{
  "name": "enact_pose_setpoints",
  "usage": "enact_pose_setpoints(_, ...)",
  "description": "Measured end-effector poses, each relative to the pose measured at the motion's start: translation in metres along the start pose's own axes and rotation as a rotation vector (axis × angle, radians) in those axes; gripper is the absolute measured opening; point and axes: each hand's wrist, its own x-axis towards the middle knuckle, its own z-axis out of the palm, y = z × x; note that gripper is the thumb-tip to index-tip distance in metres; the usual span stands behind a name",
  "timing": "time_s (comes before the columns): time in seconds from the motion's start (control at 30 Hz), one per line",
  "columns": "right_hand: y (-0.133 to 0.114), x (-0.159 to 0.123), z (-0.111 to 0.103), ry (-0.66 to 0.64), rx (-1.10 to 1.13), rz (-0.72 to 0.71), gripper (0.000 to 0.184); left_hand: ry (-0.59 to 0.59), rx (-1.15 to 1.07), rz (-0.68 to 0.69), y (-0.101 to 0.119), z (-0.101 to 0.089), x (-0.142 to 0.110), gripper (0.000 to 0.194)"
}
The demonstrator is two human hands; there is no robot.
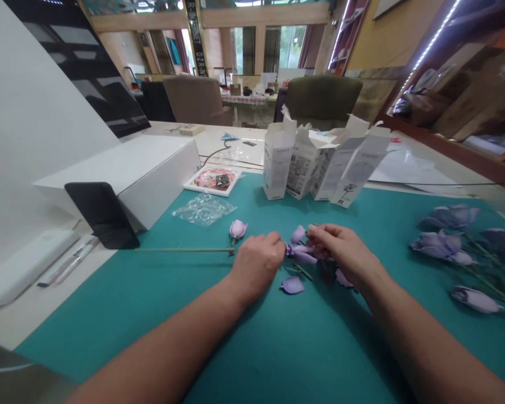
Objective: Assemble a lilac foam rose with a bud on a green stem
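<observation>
My left hand is wrapped round an artificial purple flower just behind its petals. A thin green stem runs out to the left from that hand. Close to the flower's right side, the fingers of my right hand are pinched together; what lies between their tips I cannot make out. A purple petal stands beside those fingertips. One loose petal and a short green stem piece lie below the flower. Left of my left hand is a pale purple bud.
Purple flowers lie at the right on the green mat. Several opened white cartons stand behind my hands. A clear plastic wrapper, a white-rimmed tray, a black phone and a white box are at the left.
</observation>
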Motion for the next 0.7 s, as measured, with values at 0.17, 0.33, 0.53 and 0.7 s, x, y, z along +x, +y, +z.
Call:
enact_pose_setpoints(0.17,-0.004,-0.014,-0.020,0.027,-0.136,-0.154,0.035,-0.004,-0.146,-0.170,-0.017,-0.018,-0.001,0.028)
enact_pose_setpoints(0.33,0.010,-0.053,0.002,-0.313,-0.656,-0.497,0.008,-0.024,-0.313,-0.217,-0.029,-0.033,0.000,0.026)
enact_pose_setpoints(0.53,0.033,-0.064,0.026,-0.263,-1.125,-0.704,0.012,-0.040,-0.556,-0.202,-0.035,-0.057,-0.002,0.022)
enact_pose_setpoints(0.7,0.039,-0.055,0.026,-0.161,-1.139,-0.901,0.022,-0.181,-0.840,-0.283,-0.042,-0.084,-0.002,0.021)
